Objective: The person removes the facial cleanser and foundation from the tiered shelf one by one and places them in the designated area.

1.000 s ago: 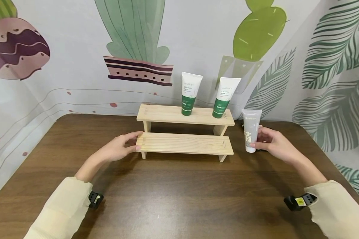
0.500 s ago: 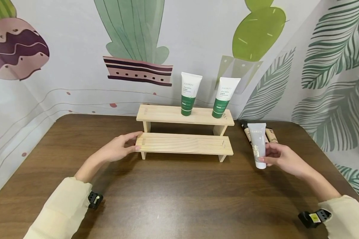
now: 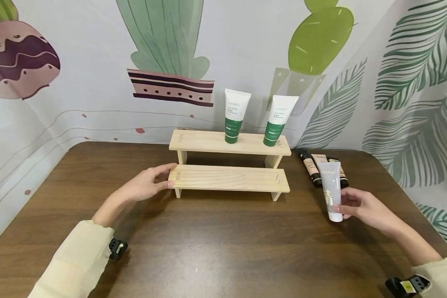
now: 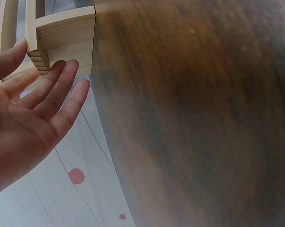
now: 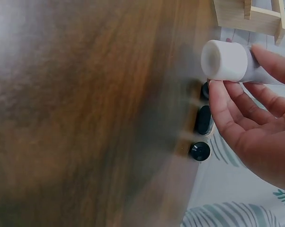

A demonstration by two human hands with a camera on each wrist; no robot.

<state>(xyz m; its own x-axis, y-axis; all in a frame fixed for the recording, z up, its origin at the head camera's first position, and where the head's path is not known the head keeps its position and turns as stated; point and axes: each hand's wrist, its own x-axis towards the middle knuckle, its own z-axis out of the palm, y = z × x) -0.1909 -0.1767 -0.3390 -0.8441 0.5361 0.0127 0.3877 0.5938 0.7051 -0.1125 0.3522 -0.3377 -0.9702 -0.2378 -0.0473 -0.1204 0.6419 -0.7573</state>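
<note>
1. Grey squeeze tube (image 3: 330, 182), qty 1: white cap (image 5: 232, 61) down, flat crimped end up, slight tilt; pale lettering on front. Loc.: R of stand, in R hand. Cap/table contact: can't tell.
2. Right hand (image 3: 365, 209): thumb one side, fingers other, pinching grey tube nr. cap end; grip closed to tube's width.
3. Two-step wooden stand (image 3: 227, 178), qty 1: pale, grained; rear-centre of table.
4. Left hand (image 3: 145, 186): thumb at front edge, index at rear corner of lower step, L end, pinching across it; other fingers extended, per L wrist view.
5. Green-and-white HANKEY tubes (image 3: 237, 116), qty 2: cap down, standing on upper step; 1 R of centre, 1 nr. R end, apart.
6. Make-up tubes (image 3: 310, 167), qty 3: lying side by side behind grey tube, black caps to front; partly hidden in head view.
7. Table (image 3: 208, 240): dk. brown wood-grain.
8. Cream sleeves (image 3: 70, 260), w/ blk. wrist units (image 3: 117, 248).
9. Wall cloth (image 3: 246, 41), rear: wht., cactus & leaf print.
</note>
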